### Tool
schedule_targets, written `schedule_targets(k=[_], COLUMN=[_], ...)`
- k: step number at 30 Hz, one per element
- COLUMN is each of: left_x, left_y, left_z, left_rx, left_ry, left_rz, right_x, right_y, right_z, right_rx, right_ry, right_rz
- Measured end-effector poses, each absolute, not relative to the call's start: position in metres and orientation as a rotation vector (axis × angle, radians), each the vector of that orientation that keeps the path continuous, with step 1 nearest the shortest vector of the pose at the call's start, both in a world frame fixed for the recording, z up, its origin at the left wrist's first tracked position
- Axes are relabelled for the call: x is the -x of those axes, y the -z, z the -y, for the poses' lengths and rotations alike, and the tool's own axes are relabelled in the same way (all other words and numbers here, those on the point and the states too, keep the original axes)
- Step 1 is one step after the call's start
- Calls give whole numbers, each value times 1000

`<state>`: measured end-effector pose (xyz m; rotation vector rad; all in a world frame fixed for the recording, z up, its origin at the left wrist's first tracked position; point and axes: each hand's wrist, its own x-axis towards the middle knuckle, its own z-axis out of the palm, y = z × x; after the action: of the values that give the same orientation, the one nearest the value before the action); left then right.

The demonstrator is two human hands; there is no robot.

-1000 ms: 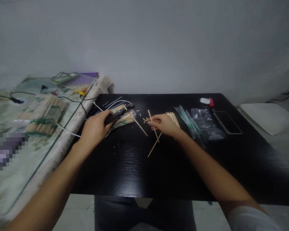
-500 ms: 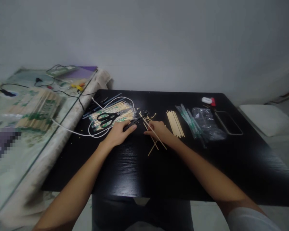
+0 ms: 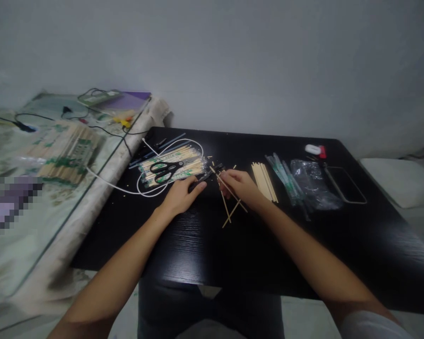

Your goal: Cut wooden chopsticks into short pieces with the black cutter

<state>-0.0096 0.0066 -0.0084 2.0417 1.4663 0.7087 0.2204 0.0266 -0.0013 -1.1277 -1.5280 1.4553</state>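
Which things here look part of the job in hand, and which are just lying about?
Likely in the job:
dark hand tool in the left hand
thin pale wooden stick in the right hand
side-by-side row of pale wooden sticks

Probably just lying about:
black-handled scissors
thin white cable
dark rectangular phone
small white rounded case

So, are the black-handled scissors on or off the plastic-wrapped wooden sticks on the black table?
On: the black-handled scissors lie over the plastic-wrapped sticks, which show around the handles.
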Motion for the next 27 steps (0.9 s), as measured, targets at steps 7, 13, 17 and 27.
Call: schedule_targets(k=[7,13,17,27], left_x=[6,5,5,8], left_y=[7,8,9,12], left_z=[-5,-4,-5,-4], left_rx=[-2020,-2020,-2042,-2101], left_ry=[-720,-693,-695,-750], left_rz=[-1516,-1518,-1513,-1409], right_x=[-211,-210,-211,-216], right_y=[-3,-3,-5,-7], right_z=[-17,-16,-15,-16], right_rx=[1097,1130,1133,1046], right_ry=[-1309,-1247,-1220,-1367], right_rz=[1501,1549,1564,1571])
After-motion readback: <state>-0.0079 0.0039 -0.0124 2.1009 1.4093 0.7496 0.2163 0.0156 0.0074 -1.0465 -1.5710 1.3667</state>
